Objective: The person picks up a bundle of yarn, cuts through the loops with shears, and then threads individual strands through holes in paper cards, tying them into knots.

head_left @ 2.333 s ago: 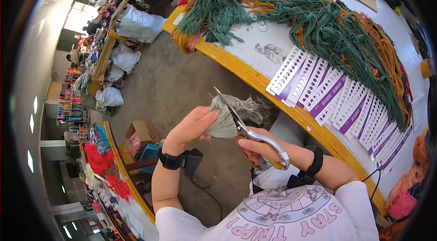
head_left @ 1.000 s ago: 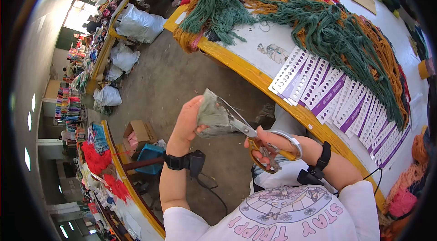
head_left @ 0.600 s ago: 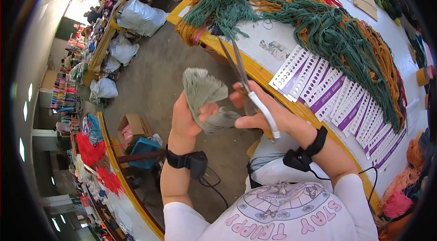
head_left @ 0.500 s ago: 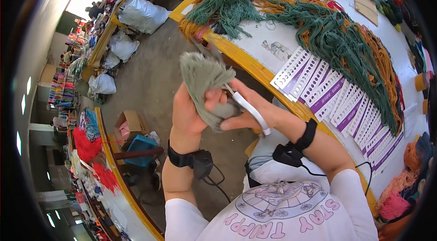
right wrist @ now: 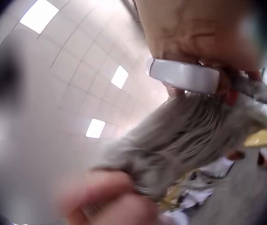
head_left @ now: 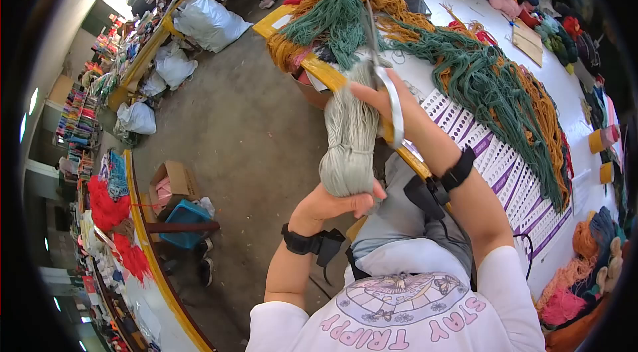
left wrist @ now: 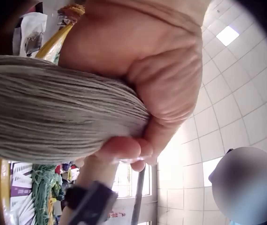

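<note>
A pale grey-green yarn bundle (head_left: 349, 136), tied round with a strand near its lower end, hangs between the two hands in the head view. The left hand (head_left: 339, 206) grips its rounded lower end; in the left wrist view the fingers of the left hand (left wrist: 138, 84) curl round the yarn (left wrist: 53, 112). At the upper end, the right hand (head_left: 395, 103) holds the yarn together with scissors (head_left: 397, 109), whose blades point away over the table edge. The right wrist view is blurred, with the white scissor handle (right wrist: 185, 76) beside the yarn (right wrist: 180, 131).
On the white table with a yellow edge (head_left: 325, 74) lie green and orange yarn (head_left: 478, 73) and purple-and-white punched cards (head_left: 505, 166). A cardboard box (head_left: 174, 186) and a blue bin (head_left: 185, 224) stand on the floor at left, under another table's side. White sacks (head_left: 209, 20) stand farther off.
The bundle, earlier folded in the left hand, now stretches lengthwise between both hands. The right hand has moved up toward the table with the scissors, and the left hand down and right.
</note>
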The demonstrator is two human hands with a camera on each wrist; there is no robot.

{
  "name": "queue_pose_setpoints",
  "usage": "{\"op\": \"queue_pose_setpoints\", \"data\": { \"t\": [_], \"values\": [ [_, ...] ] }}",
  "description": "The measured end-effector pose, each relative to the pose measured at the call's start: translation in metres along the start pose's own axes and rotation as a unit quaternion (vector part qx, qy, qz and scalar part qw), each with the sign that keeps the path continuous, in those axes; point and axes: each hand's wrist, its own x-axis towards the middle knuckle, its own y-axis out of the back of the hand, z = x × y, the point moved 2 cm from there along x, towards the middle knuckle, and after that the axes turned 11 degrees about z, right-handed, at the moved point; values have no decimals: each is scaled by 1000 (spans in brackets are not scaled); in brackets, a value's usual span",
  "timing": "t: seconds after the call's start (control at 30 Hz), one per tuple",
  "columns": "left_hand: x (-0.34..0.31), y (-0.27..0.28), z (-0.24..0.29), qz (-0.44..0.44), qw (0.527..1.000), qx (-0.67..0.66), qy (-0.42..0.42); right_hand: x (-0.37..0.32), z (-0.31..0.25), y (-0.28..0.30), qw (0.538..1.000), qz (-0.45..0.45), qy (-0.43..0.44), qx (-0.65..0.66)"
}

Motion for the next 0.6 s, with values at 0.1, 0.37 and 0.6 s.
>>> {"op": "queue_pose_setpoints", "data": {
  "t": [0.1,0.37,0.6],
  "values": [
    [1,7,6,52,995,14,-83,-13,17,38,986,77,50,-137],
    [16,2,25,185,765,523,-327,-113,-38,89,902,-348,-239,95],
    [19,12,28,207,690,610,-331,-123,-25,89,867,-369,-310,130]
  ]
}}
